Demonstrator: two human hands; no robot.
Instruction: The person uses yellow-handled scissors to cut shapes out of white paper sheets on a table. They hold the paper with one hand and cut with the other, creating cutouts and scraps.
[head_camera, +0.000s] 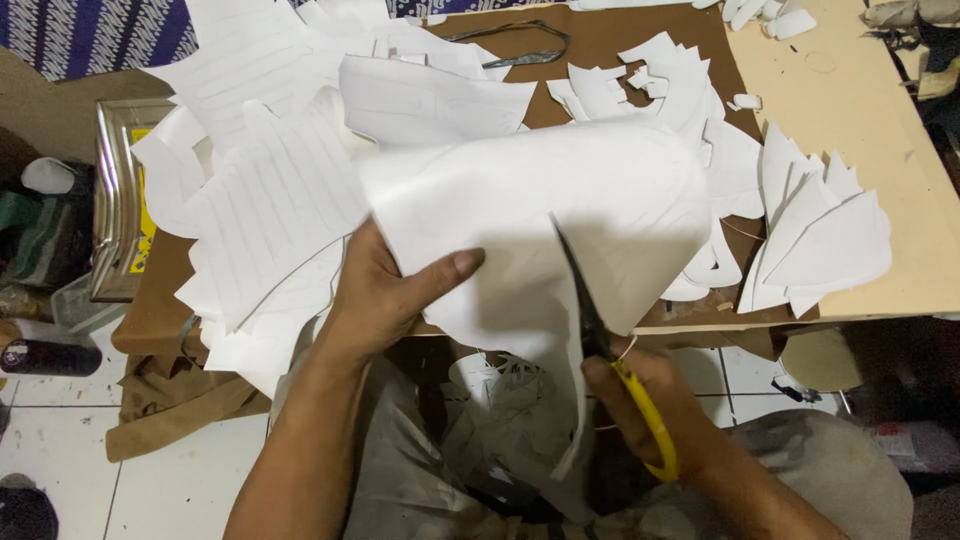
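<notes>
My left hand (385, 295) pinches soft white sheet (545, 215) above desk (880, 120) edge | my right hand (650, 400) grips yellow-handled scissors (605, 345), blades slicing its lower edge | curved offcuts (815, 235) crowd right.

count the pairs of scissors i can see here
2. One pair of yellow-handled scissors is in the right hand, cutting the white sheet that the left hand holds. A dark pair lies on the table's far edge. Paper may hide more.
</notes>
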